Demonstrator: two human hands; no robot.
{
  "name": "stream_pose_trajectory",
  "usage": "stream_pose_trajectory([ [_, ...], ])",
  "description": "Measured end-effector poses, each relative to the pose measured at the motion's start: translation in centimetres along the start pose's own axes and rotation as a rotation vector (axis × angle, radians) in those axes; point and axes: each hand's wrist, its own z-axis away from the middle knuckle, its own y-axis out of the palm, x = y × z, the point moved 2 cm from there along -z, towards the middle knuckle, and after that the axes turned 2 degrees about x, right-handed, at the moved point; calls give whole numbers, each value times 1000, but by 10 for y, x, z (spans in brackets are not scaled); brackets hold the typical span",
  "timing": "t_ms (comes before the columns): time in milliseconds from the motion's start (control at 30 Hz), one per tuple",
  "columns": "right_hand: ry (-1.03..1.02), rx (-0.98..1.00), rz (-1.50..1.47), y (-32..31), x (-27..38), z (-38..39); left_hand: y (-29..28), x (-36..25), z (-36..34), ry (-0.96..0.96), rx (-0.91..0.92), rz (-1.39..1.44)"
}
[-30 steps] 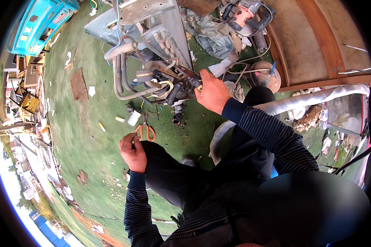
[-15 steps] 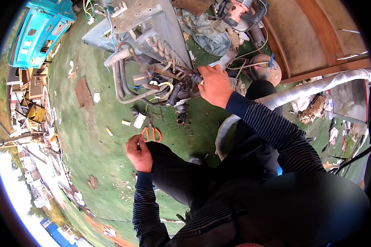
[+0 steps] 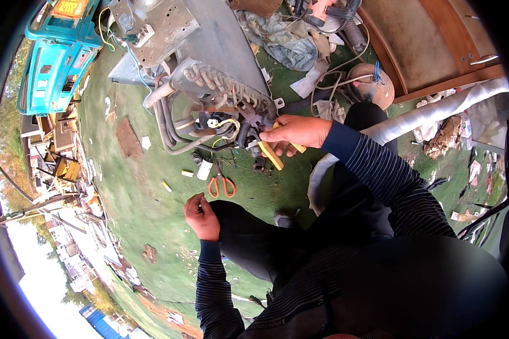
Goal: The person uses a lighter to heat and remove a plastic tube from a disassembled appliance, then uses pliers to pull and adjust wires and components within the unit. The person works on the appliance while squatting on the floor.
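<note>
My right hand (image 3: 300,133) is closed on a pair of yellow-handled pliers (image 3: 272,156). The handles are spread, and the jaws are hard to make out against dark parts of the metal unit. That unit is a grey sheet-metal housing (image 3: 223,42) with bent copper pipes (image 3: 169,127), a finned coil (image 3: 220,85) and loose wires. My left hand (image 3: 202,217) rests by my left knee with its fingers curled; what they hold, if anything, is too small to tell. Orange-handled scissors (image 3: 221,185) lie on the green ground just beyond it.
A white-wrapped pipe (image 3: 435,110) crosses on the right, near a round rusty vessel (image 3: 370,85) and cables. Behind it leans a wooden panel (image 3: 430,39). An orange power tool (image 3: 322,10) and crumpled cloth (image 3: 283,42) lie at the back. A turquoise truck (image 3: 56,68) stands far left.
My right hand has turned and drawn slightly nearer, bringing the yellow plier handles into sight. My left hand stays by the knee. The whole view has shifted a little.
</note>
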Motion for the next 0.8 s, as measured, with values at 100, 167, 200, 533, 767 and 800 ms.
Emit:
stream_pose_trajectory([
  [100, -166, -389, 643, -10, -2, -1, 1, -8, -3, -31, 2, 11],
  [167, -233, -846, 1096, 2, -5, 13, 3, -12, -5, -50, 5, 23],
  [200, -203, -907, 1183, 5, 6, 24, 3, -12, -6, -49, 7, 26],
  [533, -333, -1183, 1449, -13, 13, 3, 8, -16, -11, 53, 3, 51],
  [767, -415, -1189, 1322, -1, 13, -5, 1, -10, -6, -28, -15, 99],
  [800, -428, -1181, 1289, 0, 11, -7, 0, -9, -6, -27, -16, 100],
])
